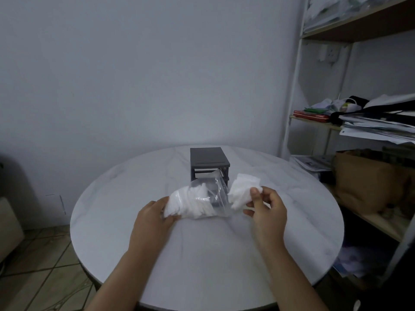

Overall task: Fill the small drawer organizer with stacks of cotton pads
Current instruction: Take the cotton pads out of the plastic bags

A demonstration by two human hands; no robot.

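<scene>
The left hand (155, 217) curls its fingers (167, 217) round one end of a clear plastic bag of white cotton pads (197, 200), while the right hand (267, 207) pinches a small white stack of pads (243, 189) just beside the bag's mouth, both in front of the dark grey plastic drawer organizer (208, 160) standing mid-way across the round white marble counter (202, 254), its drawer seemingly ajar.

The cotton pads (243, 189) in my right fingers (255, 195) are white, like those inside the clear bag (197, 202). The drawer organizer (210, 161) is dark grey. My table (202, 254) is white with faint grey marbling, and the floor tiles (40, 261) are tan.
</scene>
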